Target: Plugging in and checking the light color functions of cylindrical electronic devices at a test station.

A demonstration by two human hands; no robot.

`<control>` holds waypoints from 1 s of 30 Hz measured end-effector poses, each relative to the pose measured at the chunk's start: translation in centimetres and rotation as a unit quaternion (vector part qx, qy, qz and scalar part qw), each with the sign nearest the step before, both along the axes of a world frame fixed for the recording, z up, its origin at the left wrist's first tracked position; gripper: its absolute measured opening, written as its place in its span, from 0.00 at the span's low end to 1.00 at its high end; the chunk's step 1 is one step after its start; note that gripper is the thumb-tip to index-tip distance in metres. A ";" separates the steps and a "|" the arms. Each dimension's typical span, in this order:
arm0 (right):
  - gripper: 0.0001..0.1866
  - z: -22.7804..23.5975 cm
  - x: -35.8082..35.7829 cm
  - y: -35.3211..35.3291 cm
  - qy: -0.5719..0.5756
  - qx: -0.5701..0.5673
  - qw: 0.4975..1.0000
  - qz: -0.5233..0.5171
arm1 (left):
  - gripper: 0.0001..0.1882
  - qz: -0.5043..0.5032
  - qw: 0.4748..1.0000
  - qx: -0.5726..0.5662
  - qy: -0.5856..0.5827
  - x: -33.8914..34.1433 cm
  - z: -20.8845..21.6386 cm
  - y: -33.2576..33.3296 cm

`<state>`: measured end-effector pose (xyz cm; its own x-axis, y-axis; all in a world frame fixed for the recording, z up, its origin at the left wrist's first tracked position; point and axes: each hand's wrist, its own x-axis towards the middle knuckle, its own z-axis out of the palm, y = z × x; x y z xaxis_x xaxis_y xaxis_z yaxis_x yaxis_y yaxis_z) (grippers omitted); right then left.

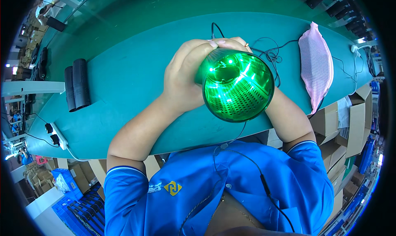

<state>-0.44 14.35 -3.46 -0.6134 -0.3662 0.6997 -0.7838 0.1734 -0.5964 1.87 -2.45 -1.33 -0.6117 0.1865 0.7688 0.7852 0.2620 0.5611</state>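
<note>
A dark cylinder (238, 87) is held up above the bench, its round end toward me. Bright green light glows inside it, and rows of small holes show on its wall. My left hand (183, 73) wraps around its left side, fingers over the far part. On the far side my right hand (237, 43) is closed on it too, fingers meeting those of the left; the cylinder hides most of that hand. A black cable (218, 26) rises just beyond the fingers, but where it ends is hidden.
Two black cylinders (77, 85) lie side by side on the green bench (136, 83) at left. A pink mesh pouch (317, 67) lies at right, near a tangled black cord (272, 56). A white power strip (59, 136) sits at the left edge. Cardboard boxes (350, 124) stand below right.
</note>
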 end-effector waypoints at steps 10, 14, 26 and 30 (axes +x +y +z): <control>0.43 1.2 0.8 0.2 -0.016 0.010 1.000 -0.009 | 0.31 0.001 1.000 0.015 0.005 0.2 0.6 0.3; 0.44 1.3 0.8 0.1 -0.008 0.016 1.000 -0.011 | 0.31 0.001 1.000 0.002 0.027 0.2 0.8 0.2; 0.49 1.3 0.3 0.3 0.027 0.045 0.999 0.006 | 0.30 0.005 0.998 -0.039 0.043 0.2 0.5 -0.2; 0.51 0.9 0.1 0.2 0.052 0.027 0.998 0.004 | 0.31 -0.017 1.000 -0.007 0.016 0.1 0.2 -0.2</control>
<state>-0.37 14.56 -2.54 -0.5353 -0.4097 0.7387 -0.8424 0.1954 -0.5021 2.00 -2.65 -1.17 -0.5792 0.2174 0.7857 0.8118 0.2416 0.5316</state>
